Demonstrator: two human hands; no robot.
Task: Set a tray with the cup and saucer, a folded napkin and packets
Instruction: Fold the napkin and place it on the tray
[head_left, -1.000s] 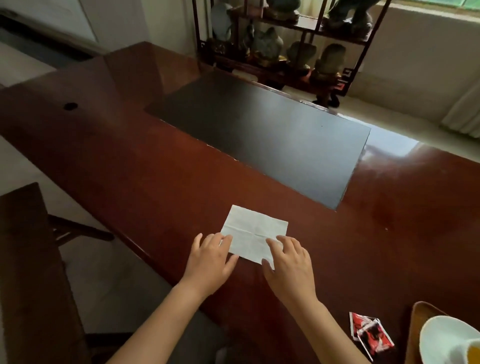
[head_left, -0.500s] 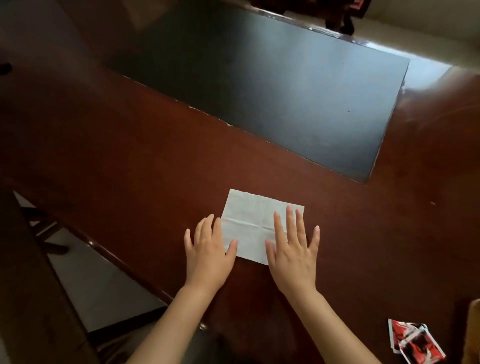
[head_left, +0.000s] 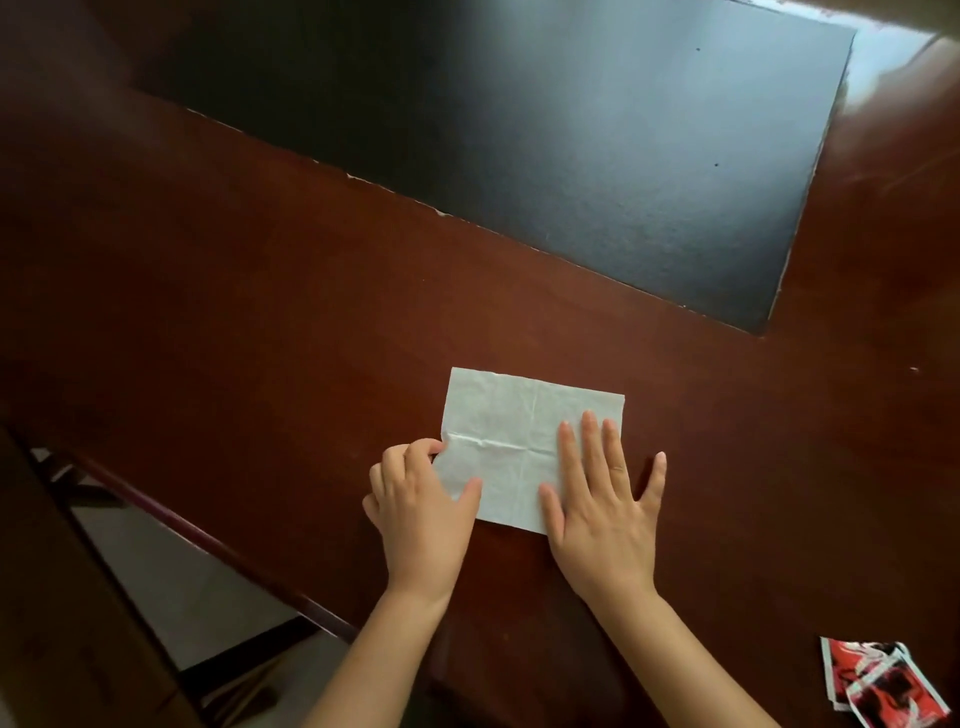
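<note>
Head view looks steeply down on my two bare hands at the near edge of a dark red-brown table (head_left: 260, 312). Between them lies the white napkin (head_left: 514, 421), a rectangle flat on the wood, with crease lines crossing near its middle.

My right hand (head_left: 602, 499) is spread wide open, palm down. Its index, middle and ring fingers rest on the right part of the napkin, its thumb lies along the napkin's near right corner, and its little finger sits on bare wood just to the right of the paper. It presses rather than grips.

My left hand (head_left: 421, 499) is half curled at the napkin's left side. The thumb lies on top of the paper near the lower left corner and the index fingertip meets the left edge at the crease, so the hand pinches that edge lightly. The other fingers are tucked under and I cannot tell whether they touch the paper.

Well to the right of my right hand, by my forearm, lie red, black and white packets (head_left: 878, 686), overlapping each other on the wood.

Beyond both hands, a large black panel (head_left: 571, 130) is set into the tabletop.
</note>
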